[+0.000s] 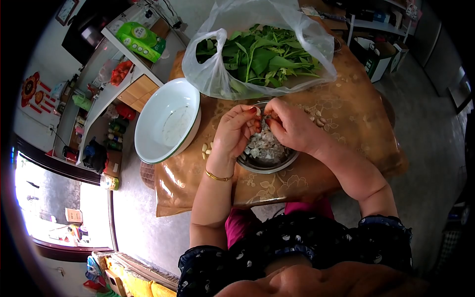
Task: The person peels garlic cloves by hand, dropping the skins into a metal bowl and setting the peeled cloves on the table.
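Observation:
Over a metal bowl (269, 170), my left hand (236, 129) pinches a small garlic clove (258, 112) between thumb and forefinger. My right hand (293, 125) meets it from the other side, its fingertips closed at the same clove; they partly hide it. Papery garlic skins (267, 147) are heaped in the bowl below. A few pale peeled cloves (205, 148) lie on the table beside my left wrist. Past my right hand are several loose cloves (319, 119), apparently with their skins on.
A white enamel basin (143, 129) stands at the table's left edge. At the back, an open plastic bag (204, 79) holds green leafy vegetables (262, 57). A brown patterned cloth (354, 128) covers the table. Shelves (111, 94) stand to the left beyond it.

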